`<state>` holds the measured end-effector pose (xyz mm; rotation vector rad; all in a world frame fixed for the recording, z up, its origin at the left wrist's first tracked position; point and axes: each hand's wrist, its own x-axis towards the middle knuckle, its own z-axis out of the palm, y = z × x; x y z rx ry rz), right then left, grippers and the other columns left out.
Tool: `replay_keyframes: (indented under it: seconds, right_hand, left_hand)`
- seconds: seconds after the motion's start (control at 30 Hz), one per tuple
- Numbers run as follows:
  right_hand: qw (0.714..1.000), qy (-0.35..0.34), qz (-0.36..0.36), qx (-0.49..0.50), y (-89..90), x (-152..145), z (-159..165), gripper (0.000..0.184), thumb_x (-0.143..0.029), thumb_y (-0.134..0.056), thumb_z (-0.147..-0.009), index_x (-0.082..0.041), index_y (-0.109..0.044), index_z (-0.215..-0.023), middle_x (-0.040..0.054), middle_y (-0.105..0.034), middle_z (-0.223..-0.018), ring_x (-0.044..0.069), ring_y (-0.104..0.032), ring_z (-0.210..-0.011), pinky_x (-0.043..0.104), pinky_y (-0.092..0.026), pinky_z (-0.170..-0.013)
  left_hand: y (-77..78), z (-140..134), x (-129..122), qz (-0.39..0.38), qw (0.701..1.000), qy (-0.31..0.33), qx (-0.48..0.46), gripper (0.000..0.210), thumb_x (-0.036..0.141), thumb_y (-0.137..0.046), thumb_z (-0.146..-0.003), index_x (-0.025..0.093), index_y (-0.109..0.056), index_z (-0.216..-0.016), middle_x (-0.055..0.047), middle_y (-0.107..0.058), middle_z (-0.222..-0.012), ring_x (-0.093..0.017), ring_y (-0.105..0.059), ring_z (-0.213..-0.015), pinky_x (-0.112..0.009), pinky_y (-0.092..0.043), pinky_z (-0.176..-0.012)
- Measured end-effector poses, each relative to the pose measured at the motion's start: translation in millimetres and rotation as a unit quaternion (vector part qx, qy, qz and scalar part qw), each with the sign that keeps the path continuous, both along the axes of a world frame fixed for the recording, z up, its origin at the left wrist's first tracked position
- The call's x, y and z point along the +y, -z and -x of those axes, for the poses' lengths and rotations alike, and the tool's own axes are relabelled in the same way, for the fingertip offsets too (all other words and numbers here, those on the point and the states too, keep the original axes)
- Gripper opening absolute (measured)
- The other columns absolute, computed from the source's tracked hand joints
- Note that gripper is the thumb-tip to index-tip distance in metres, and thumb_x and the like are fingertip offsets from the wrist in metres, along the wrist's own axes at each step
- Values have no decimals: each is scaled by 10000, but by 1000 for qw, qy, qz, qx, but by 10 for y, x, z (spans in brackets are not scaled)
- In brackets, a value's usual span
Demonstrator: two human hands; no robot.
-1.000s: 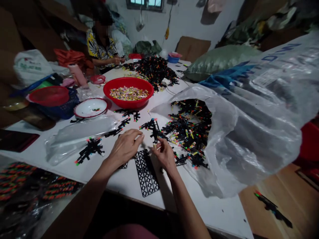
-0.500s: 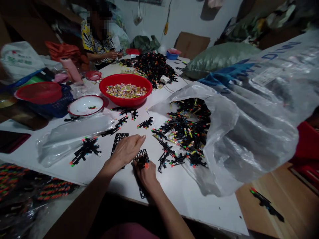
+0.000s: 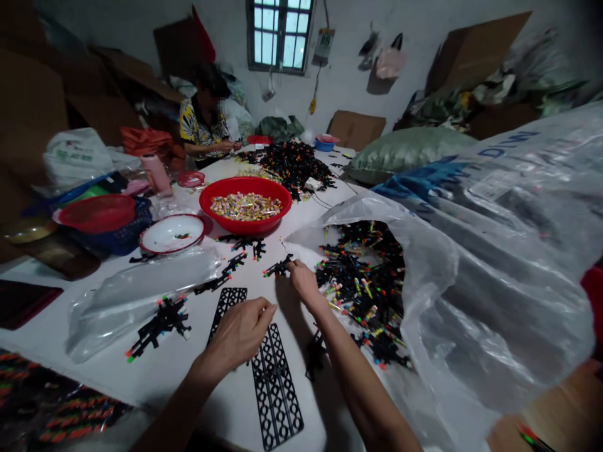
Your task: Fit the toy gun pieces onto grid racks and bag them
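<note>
My left hand (image 3: 240, 336) rests with its fingertips on a black perforated plastic rack (image 3: 276, 386) lying on the white table (image 3: 188, 370). A second rack (image 3: 225, 307) lies just left of it. My right hand (image 3: 304, 282) reaches forward and pinches a small black toy gun with coloured tips (image 3: 277, 268) on the table. To the right, a big clear plastic bag (image 3: 471, 270) lies open with a heap of the same black toy pieces (image 3: 362, 282) spilling out.
A red bowl (image 3: 245, 199) of coloured pellets and a white dish (image 3: 171, 232) stand ahead. A red basin (image 3: 97, 212), a clear bag (image 3: 141, 292) and loose toy pieces (image 3: 157, 323) lie left. Another person (image 3: 205, 125) works at the far end beside a black pile (image 3: 294, 163).
My right hand has left the rack and stretched forward to a toy gun beside the bag. My left hand stays on the rack. The view has tilted upward.
</note>
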<state>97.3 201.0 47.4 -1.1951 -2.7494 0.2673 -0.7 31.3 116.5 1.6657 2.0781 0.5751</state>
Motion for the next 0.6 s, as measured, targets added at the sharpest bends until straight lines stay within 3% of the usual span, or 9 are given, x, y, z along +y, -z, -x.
replay_keyframes:
  seconds: [0.07,0.17,0.3,0.37,0.47,0.6]
  right_hand:
    - [999,6,-38,-20,-42,243,210,292,-67,-405,-862,-127,-617,-1052,143,-576,-1132,231,-519,-1033,289,-398,-774]
    - [999,-30,-36,-16,0,340,335,197,-86,-458,-848,-127,-635,-923,135,-608,-1048,237,-518,-1026,302,-389,-820]
    - [998,-19,-2,61,113,169,54,171,-198,-434,-896,-159,-596,-932,89,-643,-906,199,-579,-867,263,-409,-722]
    - [986,20,55,157,167,16,-135,228,-331,-422,-902,-167,-579,-910,66,-644,-777,186,-587,-712,255,-410,-631]
    - [955,56,137,257,285,-291,-298,347,-494,-405,-853,-189,-560,-793,55,-620,-650,185,-548,-573,268,-400,-541]
    - [940,25,237,244,453,-672,-316,334,-526,-437,-794,-213,-551,-772,44,-620,-620,186,-533,-524,277,-394,-501]
  left_hand:
    - [-16,-7,-19,-6,1000,1,-23,378,428,-294,-933,235,-590,-796,-36,-661,-782,-209,-620,-776,-322,-421,-710]
    - [10,158,-50,-77,993,-22,-82,324,432,-367,-909,254,-622,-997,-46,-660,-1063,-206,-599,-1003,-328,-438,-888]
    - [185,811,-116,-148,963,-181,-135,380,485,-387,-882,214,-621,-1011,-54,-674,-1057,-209,-607,-1018,-316,-471,-887]
    - [330,1204,-187,-117,959,-236,-101,416,496,-378,-873,186,-598,-1045,-59,-695,-980,-210,-639,-936,-311,-502,-815]
    - [526,1644,-345,-40,969,-243,0,407,410,-334,-874,163,-595,-1066,-78,-699,-979,-216,-651,-902,-319,-500,-807]
    - [636,1906,-563,16,967,-245,76,377,280,-359,-831,142,-633,-1050,-144,-668,-1082,-298,-604,-1037,-420,-430,-922]
